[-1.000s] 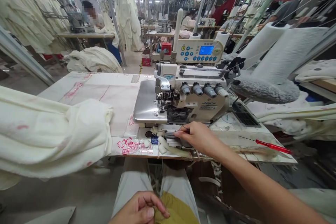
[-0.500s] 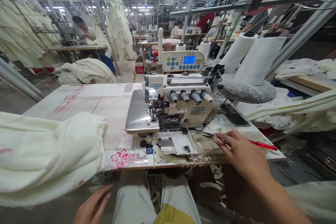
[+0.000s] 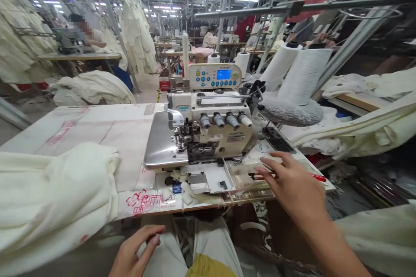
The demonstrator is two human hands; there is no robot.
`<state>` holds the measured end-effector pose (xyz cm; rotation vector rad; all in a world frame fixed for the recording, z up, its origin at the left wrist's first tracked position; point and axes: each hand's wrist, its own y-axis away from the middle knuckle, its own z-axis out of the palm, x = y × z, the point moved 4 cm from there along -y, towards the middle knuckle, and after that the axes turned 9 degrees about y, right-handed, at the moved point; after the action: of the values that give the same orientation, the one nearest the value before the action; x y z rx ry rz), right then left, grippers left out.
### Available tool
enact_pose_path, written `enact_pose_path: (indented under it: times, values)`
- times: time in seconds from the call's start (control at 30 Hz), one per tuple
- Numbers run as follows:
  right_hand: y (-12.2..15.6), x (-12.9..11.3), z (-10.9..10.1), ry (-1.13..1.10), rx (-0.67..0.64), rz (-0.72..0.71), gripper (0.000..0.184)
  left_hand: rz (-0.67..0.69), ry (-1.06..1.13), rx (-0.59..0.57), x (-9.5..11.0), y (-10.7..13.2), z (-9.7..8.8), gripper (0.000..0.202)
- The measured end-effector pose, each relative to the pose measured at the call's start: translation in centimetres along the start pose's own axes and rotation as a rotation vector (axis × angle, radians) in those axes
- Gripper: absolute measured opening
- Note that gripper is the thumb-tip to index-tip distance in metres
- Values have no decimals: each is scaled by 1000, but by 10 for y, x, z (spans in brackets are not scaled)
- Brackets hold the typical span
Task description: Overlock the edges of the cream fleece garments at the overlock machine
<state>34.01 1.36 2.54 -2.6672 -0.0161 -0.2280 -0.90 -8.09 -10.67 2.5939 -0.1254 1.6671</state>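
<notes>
My right hand hovers over the right part of the sewing table with its fingers apart and nothing held in them. Under it lie red tweezers, mostly covered by the hand. Over my lap, below the table edge, is my left hand, its thumb and forefinger apart and nothing between them. An overlock sewing machine stands in the middle, its front cover swung down. Cream fabric is heaped over the table's left front edge.
Large white thread cones stand behind the machine on the right, by a grey fluffy pad. A metal rail crosses above. More cream fabric lies at the right. A co-worker sits at another machine back left.
My right hand has let go of the tweezers, which now lie on the table, and its fingers have spread. My left hand has risen and moved right. The view has shifted slightly right.
</notes>
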Motion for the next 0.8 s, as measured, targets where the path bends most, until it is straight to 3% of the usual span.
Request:
enact_pose_path:
  times: [0.07,0.17,0.3,0.4,0.67,0.8]
  values:
    - [-10,-28,-5,-164,126,-59,27,-15,20,-7,11,-6,4,22]
    - [-30,-82,0,-400,91,-252,26,2,44,-27,27,-16,9,22]
    - [-51,-125,15,-238,-44,-296,23,52,92,-56,37,-22,13,21]
    - [-56,-132,21,-140,-81,-313,18,69,109,-46,36,-22,15,21]
    - [-49,-127,21,-138,-39,-399,24,112,96,-85,40,-25,17,19]
    - [-39,-115,8,-405,31,-326,19,189,98,-55,67,-39,12,21]
